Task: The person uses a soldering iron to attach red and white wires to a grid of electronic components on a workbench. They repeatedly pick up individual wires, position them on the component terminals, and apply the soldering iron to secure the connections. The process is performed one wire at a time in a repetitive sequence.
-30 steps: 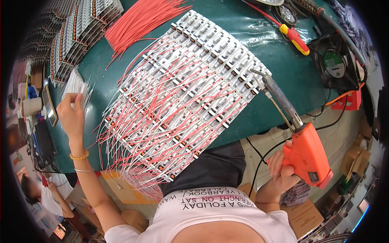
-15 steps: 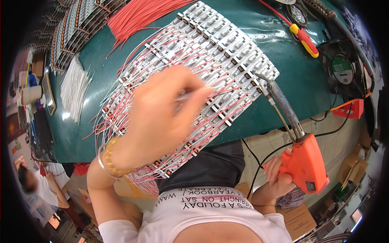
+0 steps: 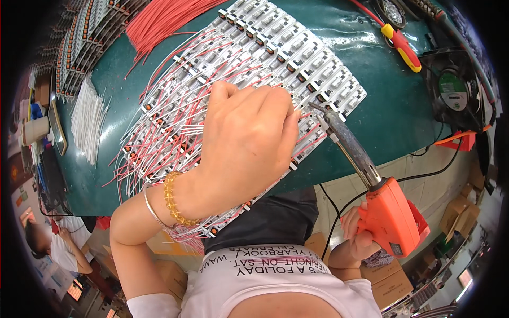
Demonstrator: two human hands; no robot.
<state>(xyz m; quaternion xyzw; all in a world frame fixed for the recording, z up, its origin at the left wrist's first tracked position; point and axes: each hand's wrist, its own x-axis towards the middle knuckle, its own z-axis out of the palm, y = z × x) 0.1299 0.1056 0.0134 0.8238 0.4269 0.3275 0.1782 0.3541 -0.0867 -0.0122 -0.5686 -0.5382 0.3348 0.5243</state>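
A panel of small white circuit boards point(image 3: 305, 45) lies slanted on the table, with rows of red and white wires on its left part. Over its middle, my left hand point(image 3: 249, 138) is closed, fingers curled down toward the boards. White wires point(image 3: 194, 129) stick out from beside its palm; its fingertips are hidden. My right hand point(image 3: 356, 233) grips a red soldering gun point(image 3: 393, 217) by the handle. The gun's metal tip point(image 3: 319, 109) reaches the panel just right of my left fingers. Whether the tip touches a board, I cannot tell.
Red wires point(image 3: 164, 21) and white wires point(image 3: 89, 122) lie on the green table point(image 3: 379, 100). More board panels point(image 3: 87, 40) stand back left. At the right are a red-and-yellow-handled tool point(image 3: 403, 50) and a black fan point(image 3: 450, 90). Another person point(image 3: 66, 238) sits far left.
My left hand has moved right and turned, its fingers now down near the soldering tip. The gun has shifted slightly left and down.
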